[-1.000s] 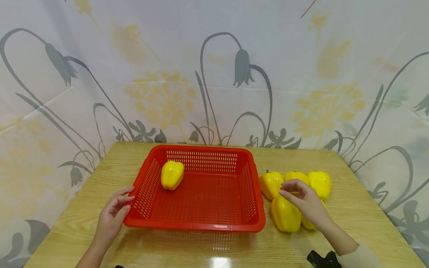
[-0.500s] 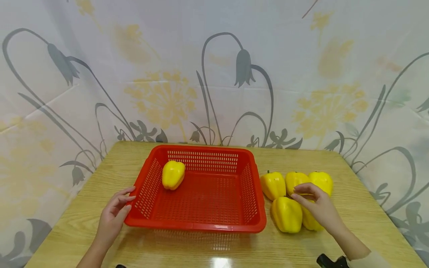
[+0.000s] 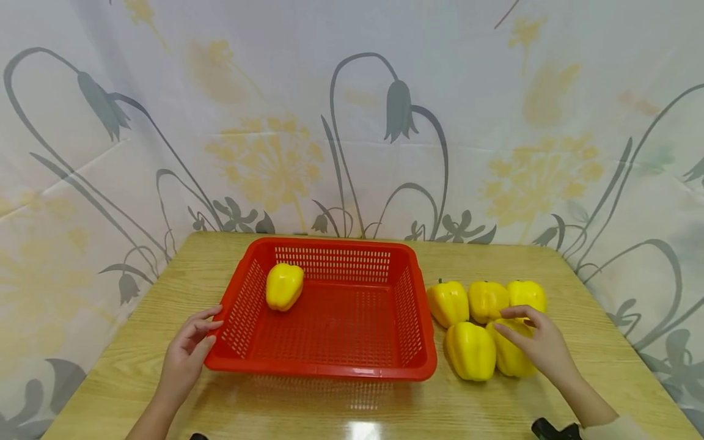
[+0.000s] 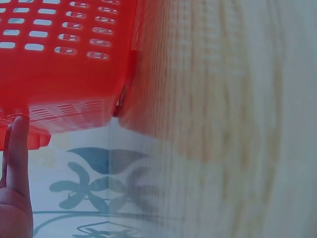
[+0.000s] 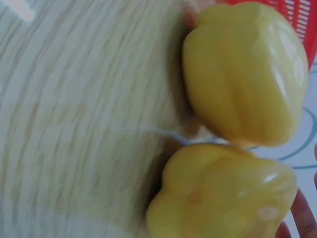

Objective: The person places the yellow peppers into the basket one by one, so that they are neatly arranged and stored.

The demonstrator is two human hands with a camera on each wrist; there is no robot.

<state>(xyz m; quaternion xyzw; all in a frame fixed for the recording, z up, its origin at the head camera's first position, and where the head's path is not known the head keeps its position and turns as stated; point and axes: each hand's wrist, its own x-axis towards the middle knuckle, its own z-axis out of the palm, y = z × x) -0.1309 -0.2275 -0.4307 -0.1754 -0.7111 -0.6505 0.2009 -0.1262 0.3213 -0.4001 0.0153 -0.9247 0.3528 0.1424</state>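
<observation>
My left hand (image 3: 186,357) touches the outer left side of a red plastic basket (image 3: 324,371); in the left wrist view its straight fingers (image 4: 19,153) lie against the perforated wall. Inside the basket, at the back left, lies one yellow bell pepper (image 3: 284,287). Over on the right, my right hand (image 3: 541,345) hovers at the front right bell pepper (image 3: 513,357), thumb and fingers spread above it. In the right wrist view, its fingertips (image 5: 303,210) show at the edge of that pepper, which lies beside the front left bell pepper (image 5: 245,74).
More yellow bell peppers stand behind in a row: one near the basket (image 3: 448,304), a middle one (image 3: 487,302) and one at the right (image 3: 528,296). A patterned curtain (image 3: 352,183) rises behind the wooden table (image 3: 297,415).
My right hand has moved right and slightly down, from over the middle of the pepper group to the front right pepper. My left hand and the basket stay put.
</observation>
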